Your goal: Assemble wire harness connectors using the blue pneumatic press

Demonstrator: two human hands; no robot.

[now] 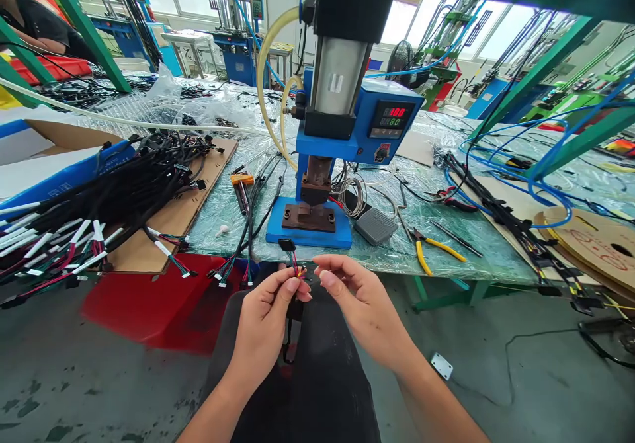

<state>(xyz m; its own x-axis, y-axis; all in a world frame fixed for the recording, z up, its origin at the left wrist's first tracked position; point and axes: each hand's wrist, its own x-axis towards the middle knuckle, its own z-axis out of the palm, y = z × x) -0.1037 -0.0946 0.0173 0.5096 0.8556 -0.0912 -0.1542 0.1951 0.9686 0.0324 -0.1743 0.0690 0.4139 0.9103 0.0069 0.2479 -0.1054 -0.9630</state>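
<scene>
Just beyond the table's front edge, my left hand [270, 307] pinches the thin coloured wires of a cable harness, its fingers closed. A black connector [286, 245] on these wires sticks up above the fingertips, and a dark cable [286, 347] hangs below the hand. Close by on the right, my right hand [360, 304] has its thumb and fingers drawn together. Small dark bits show at its fingertips; what they are, I cannot make out. Directly ahead of both hands stands a blue bench press [307, 235] with a dark metal die.
Left lies a big bundle of black cables [124, 192] on cardboard [159, 244]. Loose harnesses [248, 238] lie beside the press. Right are a grey pedal [376, 225], yellow-handled pliers [436, 248], more cables [526, 225] and a cardboard reel [595, 248]. A person [44, 26] sits far left.
</scene>
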